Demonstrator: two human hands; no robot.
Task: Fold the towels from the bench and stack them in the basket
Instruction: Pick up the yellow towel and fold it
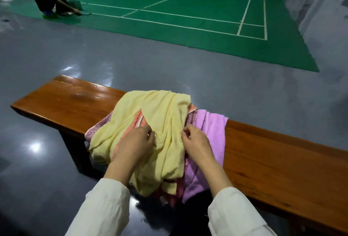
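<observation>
Towels (169, 162) lie heaped on the tabletop (62, 100), with the yellow towel (154, 115) on top, directly under both hands. The left hand (135, 142) and right hand (195, 142) sit side by side at its middle, equally close, fingers (150, 135) curled narrow and pinching its gathered folds. Its long axis runs far to near, and the near end hangs over the edge. A purple towel (211, 134) lies just right, and a patterned towel (98, 125) sits beneath. The yellow towel's corners are lost in creases. No basket shows.
</observation>
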